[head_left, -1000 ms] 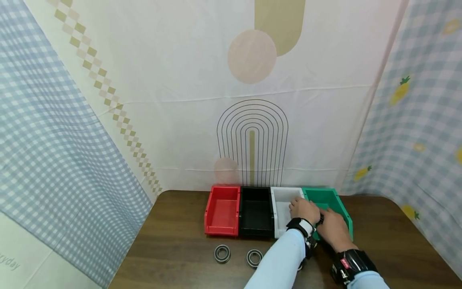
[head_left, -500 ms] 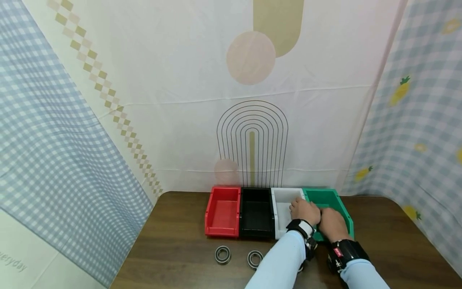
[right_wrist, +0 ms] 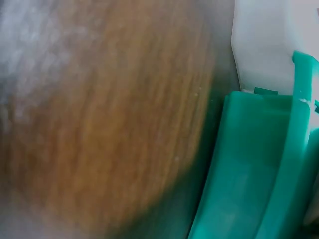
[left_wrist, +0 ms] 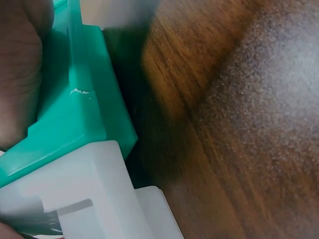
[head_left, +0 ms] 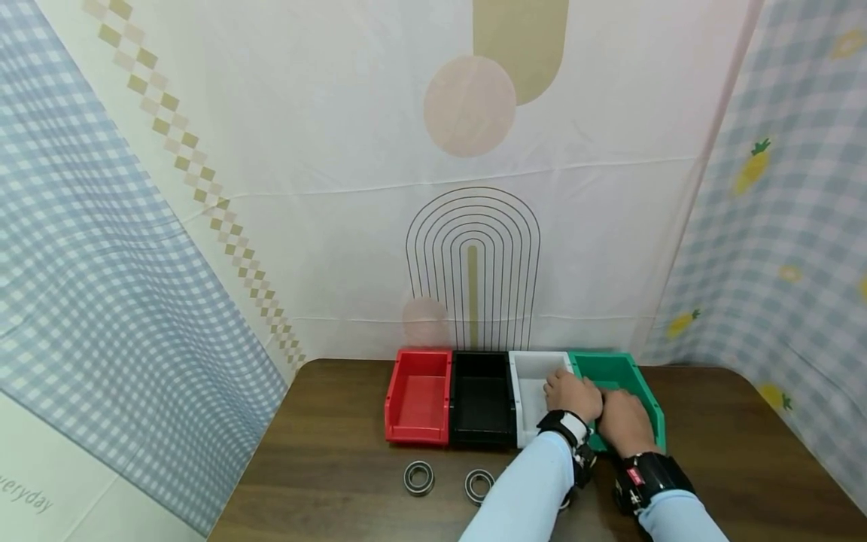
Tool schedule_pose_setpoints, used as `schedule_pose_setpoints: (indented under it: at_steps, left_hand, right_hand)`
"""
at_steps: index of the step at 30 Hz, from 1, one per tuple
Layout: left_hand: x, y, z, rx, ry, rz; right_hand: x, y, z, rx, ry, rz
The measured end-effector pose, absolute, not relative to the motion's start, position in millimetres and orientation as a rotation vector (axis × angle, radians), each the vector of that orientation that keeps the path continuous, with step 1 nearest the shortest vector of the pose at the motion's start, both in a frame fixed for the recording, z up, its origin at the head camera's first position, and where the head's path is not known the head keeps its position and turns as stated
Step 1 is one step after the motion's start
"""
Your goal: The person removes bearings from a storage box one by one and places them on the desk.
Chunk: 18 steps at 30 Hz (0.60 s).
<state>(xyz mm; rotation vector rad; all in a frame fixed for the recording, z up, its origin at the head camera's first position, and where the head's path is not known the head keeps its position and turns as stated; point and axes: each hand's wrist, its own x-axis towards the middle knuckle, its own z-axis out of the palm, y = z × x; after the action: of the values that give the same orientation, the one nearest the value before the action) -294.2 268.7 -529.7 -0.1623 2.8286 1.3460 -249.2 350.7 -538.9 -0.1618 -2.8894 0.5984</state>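
Observation:
Four-sided plastic bins stand side by side on the table. My left hand straddles the seam between the white bin and the green bin, gripping their adjoining walls. Close beside it, my right hand reaches into the green bin with bent knuckles; its fingertips are hidden. In the left wrist view, the green bin's front corner meets the white bin's corner. The right wrist view shows the green bin's front lip beside the white bin.
A black bin and a red bin continue the row leftward. On the wooden table in front lie metal ring bearings, one bearing at left and another bearing near my left sleeve. A third is mostly covered by that sleeve. A printed cloth hangs behind.
My right hand has shifted slightly left and bent its fingers down beside the left hand, then stayed there. The left hand and the bins have barely moved.

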Motion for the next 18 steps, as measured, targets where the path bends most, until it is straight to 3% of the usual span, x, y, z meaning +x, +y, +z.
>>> schedule_pose_setpoints:
  at_steps: [18]
  left_hand:
    - [-295.5,269.2,-530.5,-0.164,2.822,1.311]
  right_hand:
    - [-243.3,348.9,-541.3,-0.198,-2.845,0.626]
